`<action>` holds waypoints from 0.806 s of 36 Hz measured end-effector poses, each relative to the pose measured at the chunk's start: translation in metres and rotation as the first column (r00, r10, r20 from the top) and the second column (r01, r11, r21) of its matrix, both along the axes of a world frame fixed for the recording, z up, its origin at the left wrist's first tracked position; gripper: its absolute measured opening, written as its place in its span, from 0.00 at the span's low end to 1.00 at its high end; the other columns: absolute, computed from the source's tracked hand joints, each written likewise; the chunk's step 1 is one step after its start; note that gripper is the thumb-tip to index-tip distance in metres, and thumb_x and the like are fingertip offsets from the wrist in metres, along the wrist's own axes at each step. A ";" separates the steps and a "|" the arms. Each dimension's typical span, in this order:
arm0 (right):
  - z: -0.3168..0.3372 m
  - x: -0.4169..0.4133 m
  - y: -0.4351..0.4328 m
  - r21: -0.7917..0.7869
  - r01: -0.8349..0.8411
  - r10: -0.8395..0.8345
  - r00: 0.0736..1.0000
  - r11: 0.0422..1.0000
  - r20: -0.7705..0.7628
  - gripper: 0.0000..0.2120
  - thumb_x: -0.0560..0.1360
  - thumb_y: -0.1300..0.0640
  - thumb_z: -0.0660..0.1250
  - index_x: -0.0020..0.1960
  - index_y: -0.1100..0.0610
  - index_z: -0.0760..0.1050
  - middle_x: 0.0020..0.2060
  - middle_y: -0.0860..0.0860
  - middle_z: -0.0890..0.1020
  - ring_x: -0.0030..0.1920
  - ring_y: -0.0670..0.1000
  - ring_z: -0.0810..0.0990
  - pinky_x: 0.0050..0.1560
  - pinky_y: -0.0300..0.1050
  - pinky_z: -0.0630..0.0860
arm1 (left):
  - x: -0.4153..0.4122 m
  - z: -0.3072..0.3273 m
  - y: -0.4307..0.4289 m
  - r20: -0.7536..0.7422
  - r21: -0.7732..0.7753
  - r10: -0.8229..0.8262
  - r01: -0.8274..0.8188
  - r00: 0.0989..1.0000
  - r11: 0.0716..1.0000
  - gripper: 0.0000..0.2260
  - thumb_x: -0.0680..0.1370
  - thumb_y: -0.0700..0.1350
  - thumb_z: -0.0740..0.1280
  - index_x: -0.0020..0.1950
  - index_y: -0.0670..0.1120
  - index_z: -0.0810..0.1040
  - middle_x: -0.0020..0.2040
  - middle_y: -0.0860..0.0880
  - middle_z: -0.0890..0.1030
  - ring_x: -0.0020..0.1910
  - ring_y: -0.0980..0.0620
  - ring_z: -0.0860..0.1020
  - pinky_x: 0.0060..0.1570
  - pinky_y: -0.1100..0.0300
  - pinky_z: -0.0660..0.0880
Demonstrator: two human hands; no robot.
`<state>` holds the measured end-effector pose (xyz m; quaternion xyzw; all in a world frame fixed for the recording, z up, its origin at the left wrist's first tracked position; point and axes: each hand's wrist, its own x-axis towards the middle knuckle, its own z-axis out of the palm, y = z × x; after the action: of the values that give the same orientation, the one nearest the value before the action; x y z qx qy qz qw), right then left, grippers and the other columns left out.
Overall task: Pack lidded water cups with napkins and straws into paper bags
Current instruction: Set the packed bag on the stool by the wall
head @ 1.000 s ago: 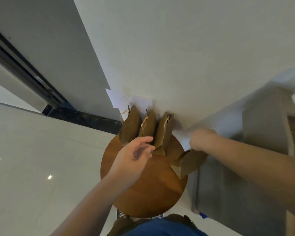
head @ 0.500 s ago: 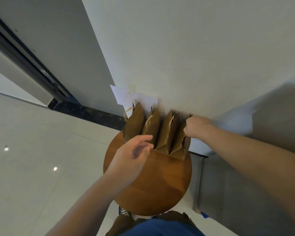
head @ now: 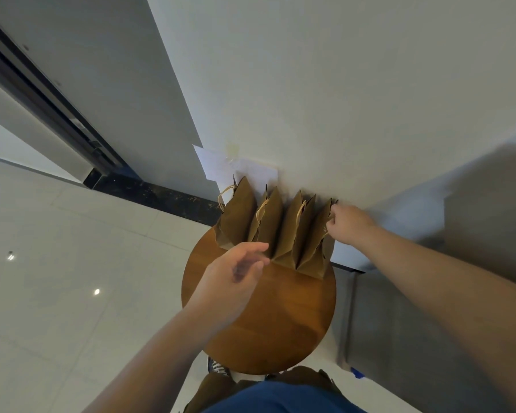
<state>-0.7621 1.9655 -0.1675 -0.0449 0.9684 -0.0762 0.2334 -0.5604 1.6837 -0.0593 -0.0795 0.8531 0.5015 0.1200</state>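
Several brown paper bags stand in a row against the wall at the far edge of a round wooden table [head: 268, 317]. The rightmost bag [head: 313, 242] stands upright beside the others, and my right hand [head: 347, 225] pinches its top edge near the handle. The leftmost bag [head: 239, 216] shows a twine handle. My left hand [head: 236, 272] hovers over the table just in front of the bags with fingers relaxed, holding nothing. What is inside the bags is hidden; no cups, napkins or straws are in sight.
White paper sheets [head: 218, 162] are stuck on the wall behind the bags. A grey cabinet [head: 399, 323] stands right of the table. Pale tiled floor [head: 72, 263] lies to the left, with a dark door track beyond.
My right hand has brought the fourth bag from the right side of the table up into the row and stood it upright. My left hand has stayed nearly still.
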 end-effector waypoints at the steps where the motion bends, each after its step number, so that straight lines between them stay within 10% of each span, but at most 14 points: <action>1: 0.000 0.001 0.001 -0.016 0.007 -0.007 1.000 1.000 0.001 0.14 0.84 0.54 0.59 0.67 0.56 0.74 0.58 0.58 0.82 0.54 0.58 0.80 0.48 0.48 0.73 | 0.000 0.000 0.000 0.002 0.000 -0.001 0.001 1.000 1.000 0.18 0.79 0.61 0.62 0.69 0.68 0.75 0.57 0.71 0.82 0.61 0.71 0.77 0.52 0.82 0.71; 4: 0.007 0.005 0.001 0.010 0.014 -0.014 1.000 1.000 0.012 0.27 0.85 0.52 0.56 0.83 0.53 0.61 0.63 0.60 0.82 0.60 0.61 0.81 0.51 0.49 0.75 | 0.001 0.001 0.001 0.011 -0.008 -0.003 0.003 1.000 1.000 0.16 0.81 0.59 0.64 0.69 0.68 0.75 0.57 0.71 0.81 0.60 0.70 0.78 0.52 0.81 0.72; 9: 0.046 0.014 -0.006 0.070 0.116 -0.121 0.990 0.991 0.078 0.26 0.83 0.50 0.57 0.79 0.55 0.62 0.62 0.60 0.80 0.61 0.62 0.79 0.53 0.52 0.76 | 0.001 0.003 0.000 0.005 0.000 -0.016 0.016 1.000 1.000 0.14 0.83 0.57 0.66 0.68 0.68 0.75 0.58 0.70 0.82 0.60 0.69 0.79 0.52 0.79 0.74; 17: 0.133 0.110 0.017 -0.424 0.218 -0.310 0.937 0.879 -0.162 0.29 0.83 0.42 0.63 0.82 0.44 0.61 0.77 0.48 0.72 0.75 0.53 0.72 0.72 0.52 0.69 | -0.006 0.023 0.002 -0.079 -0.008 -0.075 0.075 0.994 0.997 0.21 0.78 0.68 0.63 0.71 0.78 0.68 0.61 0.73 0.77 0.61 0.73 0.76 0.45 0.74 0.77; 23: 0.177 0.216 0.063 -0.535 0.337 -0.599 0.662 0.774 -0.450 0.26 0.82 0.50 0.66 0.78 0.42 0.67 0.69 0.40 0.73 0.62 0.32 0.73 0.62 0.41 0.70 | -0.007 0.030 0.015 -0.088 0.083 -0.204 0.212 0.975 0.974 0.24 0.78 0.65 0.66 0.71 0.81 0.63 0.64 0.70 0.74 0.58 0.81 0.72 0.36 0.82 0.71; 29: 0.169 0.314 0.106 -0.484 0.662 -0.820 0.435 0.572 -0.373 0.27 0.80 0.44 0.64 0.78 0.36 0.63 0.70 0.42 0.72 0.58 0.44 0.76 0.59 0.52 0.74 | 0.009 0.029 0.063 -0.111 0.193 -0.400 0.415 0.910 0.889 0.24 0.85 0.53 0.68 0.69 0.81 0.64 0.71 0.66 0.71 0.64 0.76 0.71 0.51 0.82 0.70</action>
<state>-0.4485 2.0711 0.0014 0.3379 0.8881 -0.2836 -0.1292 -0.5511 1.7463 -0.0304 0.1315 0.7959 0.5557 0.2013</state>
